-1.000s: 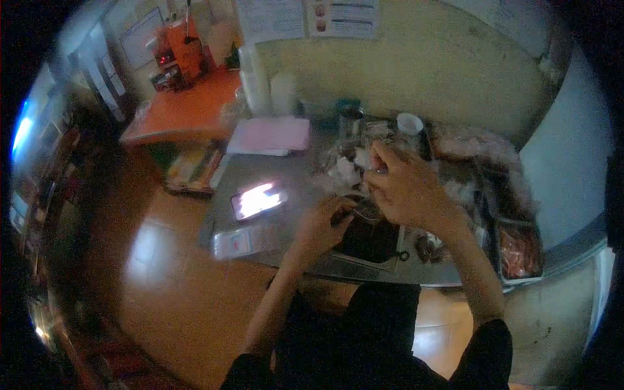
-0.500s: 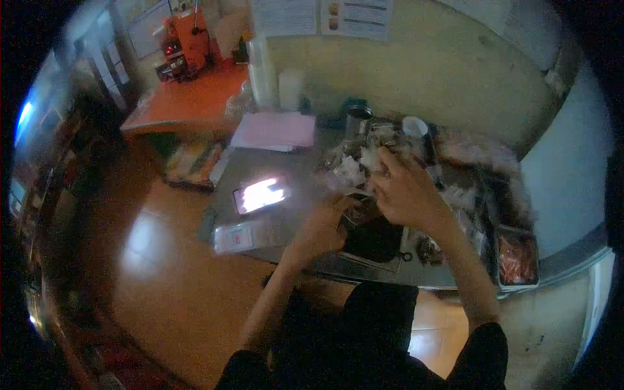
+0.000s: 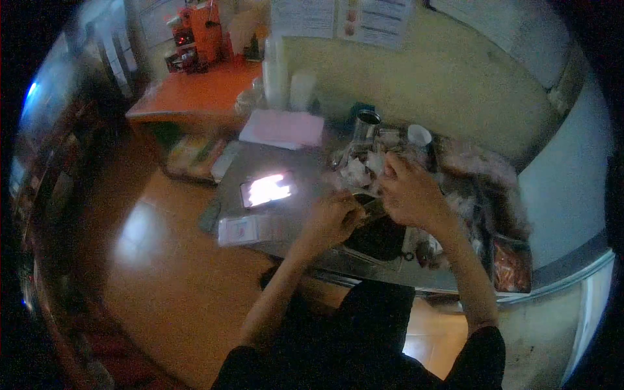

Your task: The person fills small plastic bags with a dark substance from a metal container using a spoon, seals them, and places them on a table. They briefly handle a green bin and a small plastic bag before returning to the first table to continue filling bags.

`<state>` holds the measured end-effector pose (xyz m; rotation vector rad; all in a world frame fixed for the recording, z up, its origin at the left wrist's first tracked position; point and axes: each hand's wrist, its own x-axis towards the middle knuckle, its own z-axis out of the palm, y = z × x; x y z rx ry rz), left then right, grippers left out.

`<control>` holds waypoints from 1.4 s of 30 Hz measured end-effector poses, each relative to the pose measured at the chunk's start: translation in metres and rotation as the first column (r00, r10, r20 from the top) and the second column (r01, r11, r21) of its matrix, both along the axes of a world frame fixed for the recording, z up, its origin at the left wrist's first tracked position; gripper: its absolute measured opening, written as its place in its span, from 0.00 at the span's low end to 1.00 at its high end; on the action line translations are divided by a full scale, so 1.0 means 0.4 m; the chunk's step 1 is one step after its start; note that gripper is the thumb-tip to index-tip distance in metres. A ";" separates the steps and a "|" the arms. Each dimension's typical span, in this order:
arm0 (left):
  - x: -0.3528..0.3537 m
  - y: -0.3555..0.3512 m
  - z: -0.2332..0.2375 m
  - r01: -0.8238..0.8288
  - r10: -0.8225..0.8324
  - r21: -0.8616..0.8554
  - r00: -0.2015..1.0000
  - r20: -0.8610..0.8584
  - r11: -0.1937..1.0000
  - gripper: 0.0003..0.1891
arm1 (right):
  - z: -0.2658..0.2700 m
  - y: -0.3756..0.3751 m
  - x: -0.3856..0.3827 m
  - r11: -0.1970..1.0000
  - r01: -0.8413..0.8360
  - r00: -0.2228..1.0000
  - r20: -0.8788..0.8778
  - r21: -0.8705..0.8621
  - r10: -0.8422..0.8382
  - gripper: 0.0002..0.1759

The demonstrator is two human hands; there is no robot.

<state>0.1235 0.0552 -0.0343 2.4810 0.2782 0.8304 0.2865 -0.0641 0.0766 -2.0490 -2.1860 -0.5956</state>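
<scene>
Over the counter, my left hand point(image 3: 330, 220) is closed, its curled fingers pointing toward the other hand. To its right and slightly higher, my right hand point(image 3: 415, 198) is also closed, thumb and fingers pressed together. Whatever they pinch is too dark and blurred to name. Crumpled white pieces point(image 3: 355, 171), perhaps paper or plastic, lie just beyond the fingers. Below both hands rests a flat black item point(image 3: 378, 239). A lit phone point(image 3: 266, 190) lies left of my left hand, with a clear packet point(image 3: 240, 231) nearer the front edge.
Pink and white papers point(image 3: 283, 128) lie at the back left. Behind the hands stand an open can point(image 3: 368, 120) and a white cup point(image 3: 419, 135). A tray of reddish contents point(image 3: 512, 266) sits at the front right corner. An orange table point(image 3: 195, 94) adjoins at left.
The view has shifted a little, so the counter items appear further right. My left hand has moved slightly toward my right hand. Both hands stay closed over the same spot.
</scene>
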 end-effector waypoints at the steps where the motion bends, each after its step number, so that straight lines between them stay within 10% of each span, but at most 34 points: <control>1: 0.006 0.004 -0.006 0.013 -0.013 -0.007 1.000 -0.021 1.000 0.10 | 0.011 -0.003 -0.008 1.000 0.007 1.000 -0.014 -0.025 -0.007 0.13; 20: 0.053 -0.026 -0.007 -0.141 0.137 -0.032 0.986 -0.099 0.989 0.06 | -0.011 0.006 -0.045 0.994 -0.105 0.992 -0.066 -0.007 0.104 0.14; 42: 0.046 -0.041 -0.034 -0.136 0.135 -0.013 0.971 0.199 0.991 0.03 | -0.040 -0.020 0.005 0.997 -0.025 0.994 -0.109 0.069 0.032 0.15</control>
